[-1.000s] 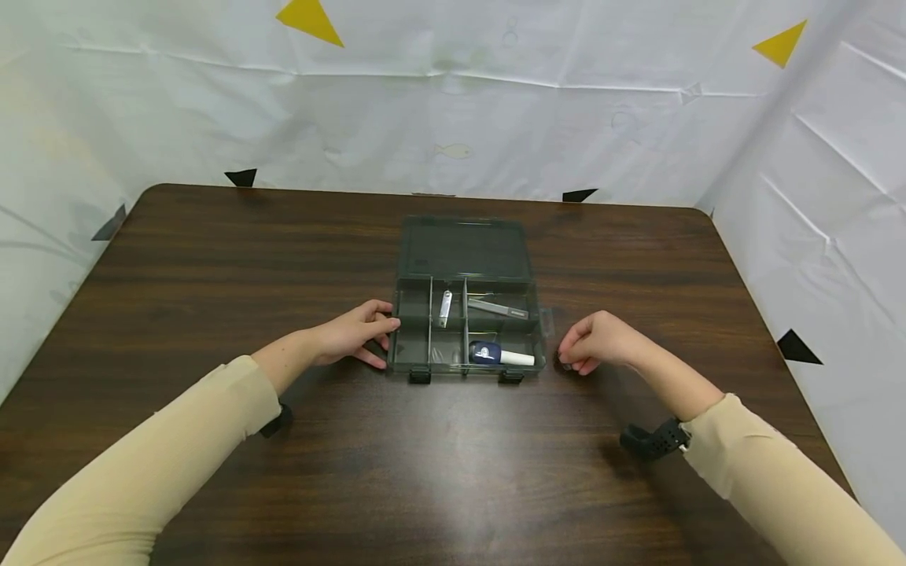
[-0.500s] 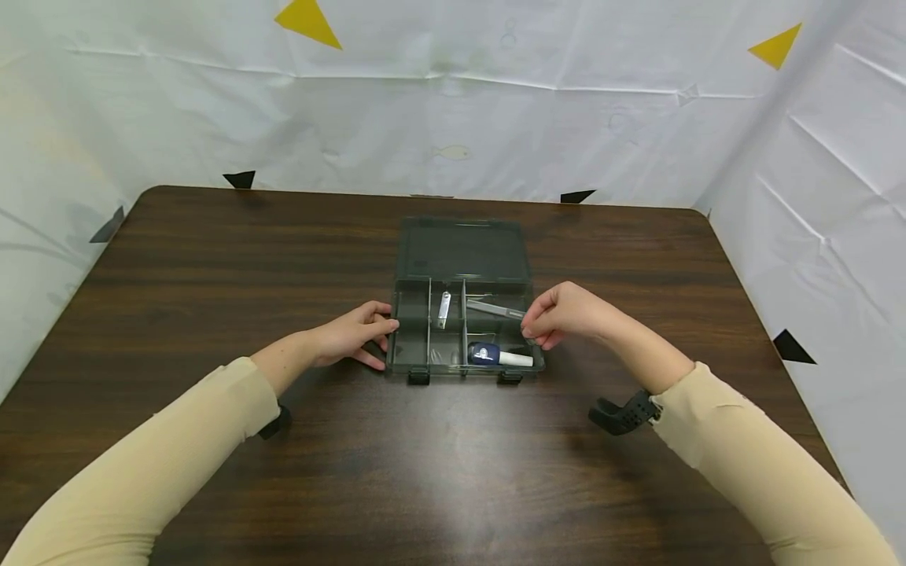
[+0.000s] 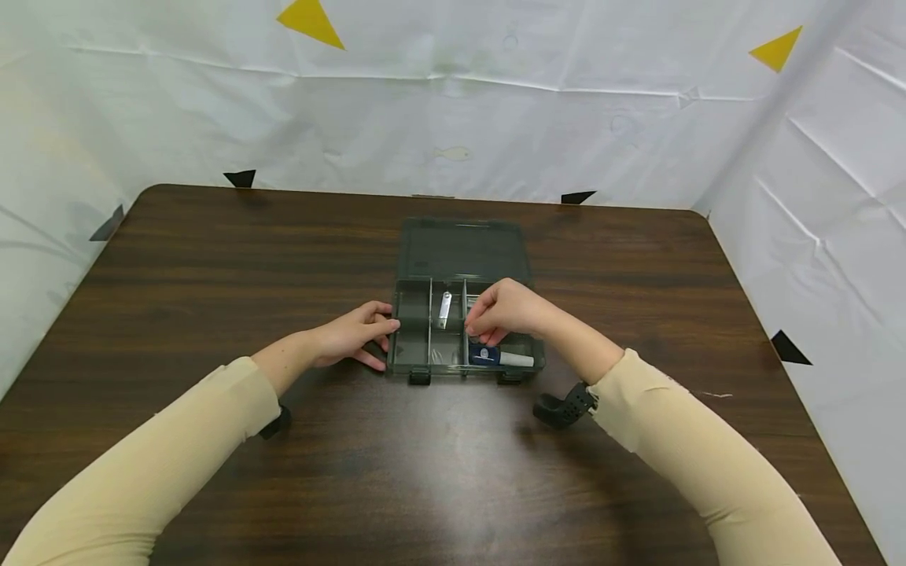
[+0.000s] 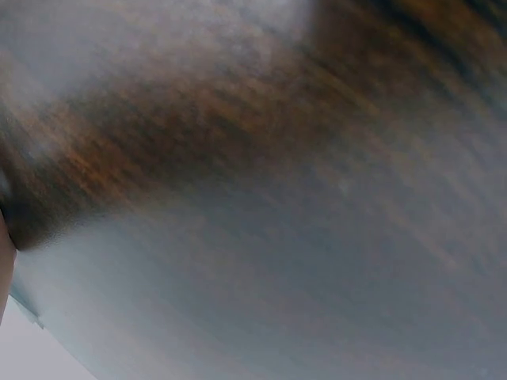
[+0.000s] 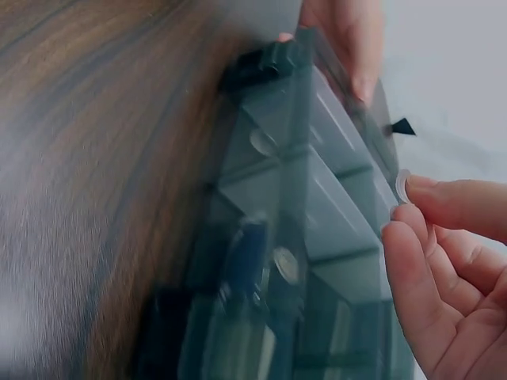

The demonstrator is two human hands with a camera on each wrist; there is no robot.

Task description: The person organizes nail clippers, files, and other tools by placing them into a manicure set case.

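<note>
Open compartment box [image 3: 463,314] sits mid-bench [image 3: 212,259], lid laid flat behind it, latches toward the person.

Left hand [image 3: 354,334]: fingers curled round the box's left wall, thumb on the near side, steadying it. The left wrist view is blurred wood grain only, so this grip is read from the head view.

Right hand [image 3: 499,310]: hovers over the box, above the divider between the middle and right compartments. Fingertips [image 5: 412,237] pinch a small pale, round, flat piece [image 5: 402,187], possibly a coin or button; too small to tell. The piece is above the box, not in any compartment.

Contents: metal clip-like item [image 3: 444,308] in the rear middle compartment; blue-and-white item [image 3: 495,356] in the front right compartment, just below the right hand. Rear right compartment is hidden by the hand.
</note>
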